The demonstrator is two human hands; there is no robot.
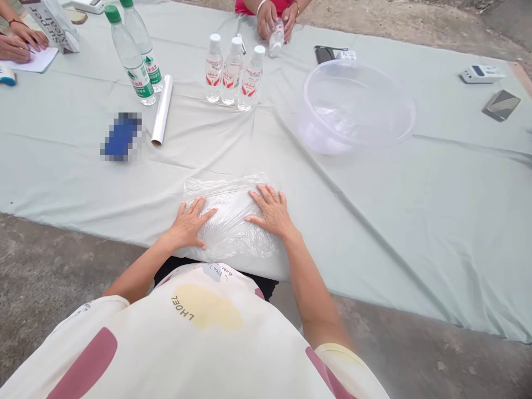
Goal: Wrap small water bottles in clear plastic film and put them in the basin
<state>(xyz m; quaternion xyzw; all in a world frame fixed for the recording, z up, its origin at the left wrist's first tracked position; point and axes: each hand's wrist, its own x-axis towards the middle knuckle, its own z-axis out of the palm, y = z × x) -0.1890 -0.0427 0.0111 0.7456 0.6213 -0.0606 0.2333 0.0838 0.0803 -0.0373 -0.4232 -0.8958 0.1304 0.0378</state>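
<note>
A crumpled sheet of clear plastic film (228, 221) lies on the cloth-covered table (394, 221) close to my body. My left hand (189, 224) rests on its left side, fingers spread. On its right side lies my right hand (272, 210), also flat with the fingers apart. Both palms touch the film, and neither hand is closed around anything. Wrinkles run across the film between them. Further off, left of centre, a roll of plastic wrap (162, 111) lies on the cloth.
Two green-capped water bottles (137, 72) and several white-capped bottles (230, 72) stand beyond. A translucent basin (357, 111) sits to the right. A blurred blue object (121, 137) is at left. Across the table, a person's hands (276, 22) hold a bottle; another person's hand (25, 41) writes.
</note>
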